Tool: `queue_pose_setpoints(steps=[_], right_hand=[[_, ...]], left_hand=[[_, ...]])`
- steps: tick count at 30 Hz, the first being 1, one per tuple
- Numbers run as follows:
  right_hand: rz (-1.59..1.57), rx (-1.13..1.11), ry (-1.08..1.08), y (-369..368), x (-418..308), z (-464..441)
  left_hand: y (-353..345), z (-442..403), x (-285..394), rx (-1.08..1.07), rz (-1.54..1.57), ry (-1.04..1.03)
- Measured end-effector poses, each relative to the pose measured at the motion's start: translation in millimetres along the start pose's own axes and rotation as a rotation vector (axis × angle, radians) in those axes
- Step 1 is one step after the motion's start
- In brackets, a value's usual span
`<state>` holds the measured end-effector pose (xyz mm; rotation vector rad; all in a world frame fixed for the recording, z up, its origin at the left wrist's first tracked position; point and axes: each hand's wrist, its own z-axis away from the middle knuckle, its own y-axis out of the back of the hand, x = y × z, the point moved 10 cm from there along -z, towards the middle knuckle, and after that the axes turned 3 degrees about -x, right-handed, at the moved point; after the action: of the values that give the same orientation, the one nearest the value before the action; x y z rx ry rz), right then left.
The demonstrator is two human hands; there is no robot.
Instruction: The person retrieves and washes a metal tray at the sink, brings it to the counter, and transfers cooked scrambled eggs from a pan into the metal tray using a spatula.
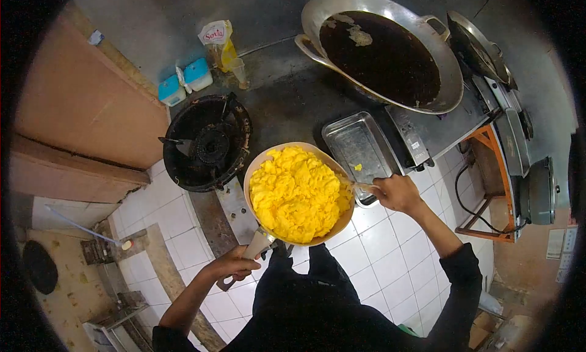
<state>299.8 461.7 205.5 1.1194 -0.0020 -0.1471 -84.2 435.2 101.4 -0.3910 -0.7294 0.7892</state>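
My left hand [232, 265] is closed round the handle of a frying pan [346, 220], which I hold up in front of my body. Bright yellow scrambled eggs [299, 196] fill the pan almost to its rim. In my right hand [400, 194] is the handle of a spatula [364, 187]; its far end meets the eggs at the pan's right side, and its blade is hidden. Just beyond the pan, a rectangular metal tray [366, 147] lies on the counter with a small yellow bit in it.
A black gas burner [210, 146] stands left of the pan. At the back right sits a large wok [448, 89] of dark oil. Blue-lidded containers [197, 73] and an oil pouch [220, 44] line the back. An orange-framed stand [488, 169] is at right.
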Motion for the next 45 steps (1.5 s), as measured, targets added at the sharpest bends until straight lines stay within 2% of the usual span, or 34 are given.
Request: queue_pose_setpoints(steps=[7, 10, 12, 15, 28, 34, 36, 40, 45], right_hand=[[-0.102, -0.076, -0.032, -25.7, -14.6, 2.2], [-0.214, -0.118, -0.123, -40.9, -14.3, 6.6], [-0.342, -0.175, -0.217, -48.9, -7.1, 18.2], [-0.331, -0.081, -0.272, -41.2, -5.5, 35.4], [-0.44, -0.083, -0.338, -63.4, -4.0, 55.8], [-0.504, -0.213, -0.377, -71.9, -1.6, 47.8], [-0.488, 0.028, -0.257, -53.6, -3.0, 46.1], [-0.519, -0.013, -0.247, -63.5, 4.9, 47.5], [-0.526, 0.048, -0.247, -81.5, 20.0, 55.8]], left_hand=[[2.0, 11.9, -6.5, -0.009, -0.009, 0.027], [1.7, 11.8, -7.1, -0.01, 0.002, 0.037], [7.8, 14.9, -5.8, 0.072, -0.079, 0.047], [7.5, 13.8, -7.8, 0.037, -0.025, 0.021], [11.0, 7.8, -27.6, 0.012, -0.006, -0.018], [8.5, 8.6, -31.1, -0.001, 0.044, -0.02], [7.4, 9.9, -29.3, -0.018, 0.004, -0.008], [6.8, 11.7, -28.8, -0.016, 0.014, 0.008], [9.7, 11.7, -34.7, 0.003, -0.008, 0.009]])
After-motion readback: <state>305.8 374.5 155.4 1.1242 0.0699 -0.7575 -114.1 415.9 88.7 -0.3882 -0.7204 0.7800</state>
